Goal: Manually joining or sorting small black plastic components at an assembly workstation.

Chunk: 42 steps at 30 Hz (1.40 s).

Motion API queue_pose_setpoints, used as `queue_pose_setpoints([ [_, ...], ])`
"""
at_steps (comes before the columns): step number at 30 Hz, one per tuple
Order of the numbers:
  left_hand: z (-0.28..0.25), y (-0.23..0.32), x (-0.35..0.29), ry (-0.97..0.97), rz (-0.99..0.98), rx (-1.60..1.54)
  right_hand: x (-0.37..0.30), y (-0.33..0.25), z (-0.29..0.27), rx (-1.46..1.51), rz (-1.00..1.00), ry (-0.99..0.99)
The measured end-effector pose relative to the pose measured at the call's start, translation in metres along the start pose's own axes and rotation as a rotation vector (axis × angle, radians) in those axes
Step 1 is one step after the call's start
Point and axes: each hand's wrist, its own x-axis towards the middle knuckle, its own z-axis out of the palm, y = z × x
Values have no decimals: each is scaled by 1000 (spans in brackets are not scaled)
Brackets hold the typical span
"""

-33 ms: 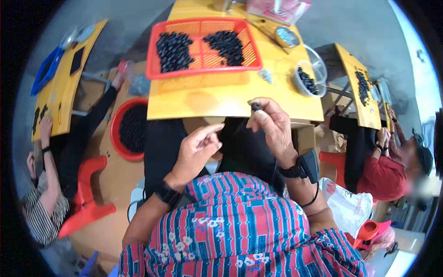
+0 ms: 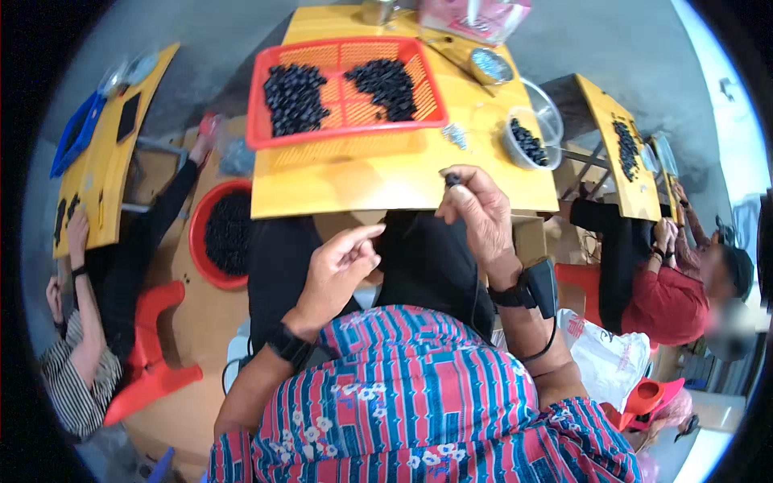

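My right hand (image 2: 477, 216) is raised over the near edge of the yellow table (image 2: 378, 187) and pinches a small black piece (image 2: 452, 179) between thumb and fingertips. Lower down, above my lap, my left hand (image 2: 340, 270) has its fingers apart and holds nothing. Beyond both hands a red slotted tray (image 2: 346, 138) lies on the table with two heaps of black pieces (image 2: 294, 97) in it. A clear plastic bowl (image 2: 527, 143) with more black pieces stands to the right of the tray.
A red basin (image 2: 225, 233) of black pieces sits on the floor at my left, by a red stool (image 2: 153, 346). Other people work at yellow tables on the left (image 2: 76, 322) and right (image 2: 684, 290). A small metal pile (image 2: 455, 135) and round tin (image 2: 491, 66) lie near the bowl.
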Motion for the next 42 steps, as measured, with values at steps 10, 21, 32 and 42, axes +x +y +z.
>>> queue_pose_setpoints([
  [10,-4,-11,0,-3,-79,-86,59,-4,-137,-895,-122,594],
  [21,-2,-6,-13,-17,-106,-100,80,-46,-17,-409,-208,154],
  [32,1,-2,-15,-9,-173,-98,173,-32,72,-889,-381,-487],
  [42,5,1,-14,-9,-202,-147,198,-3,84,-1231,-279,-648],
])
